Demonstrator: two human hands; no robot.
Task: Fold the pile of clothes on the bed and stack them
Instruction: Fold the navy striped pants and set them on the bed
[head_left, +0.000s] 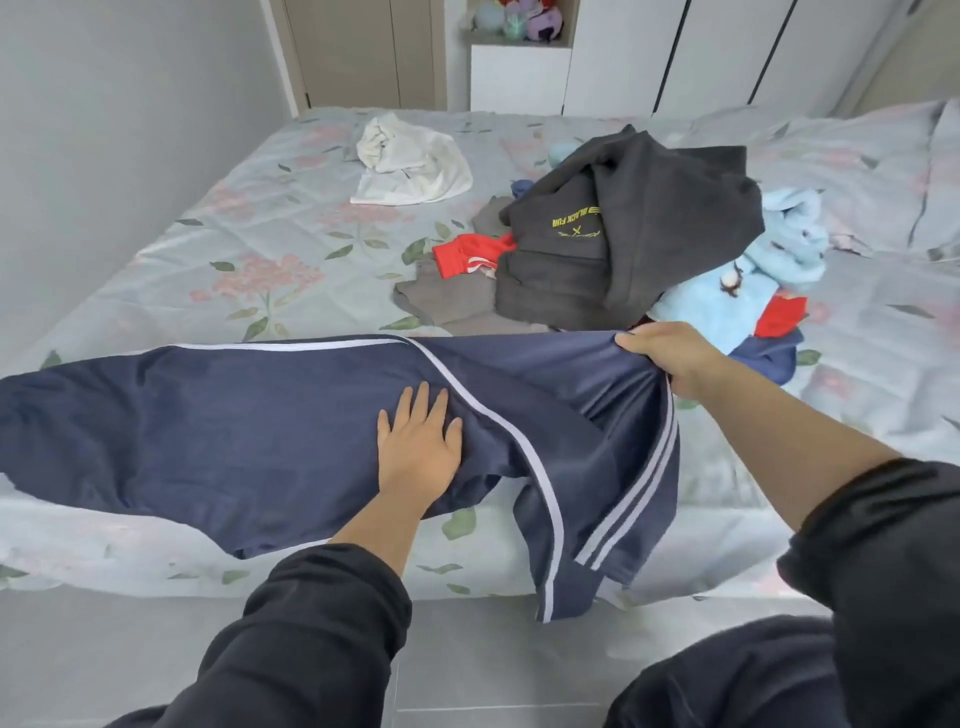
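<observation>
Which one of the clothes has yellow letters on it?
The dark grey sweatshirt: it alone shows yellow print on its front. The navy trousers have only white stripes.

free: bed (291, 228) far left | blocked: clothes pile (623, 234) far right, white garment (410, 161) beyond

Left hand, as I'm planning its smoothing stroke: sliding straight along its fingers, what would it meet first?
Beyond the navy trousers, the left hand probably meets the grey garment first; depth unclear.
</observation>
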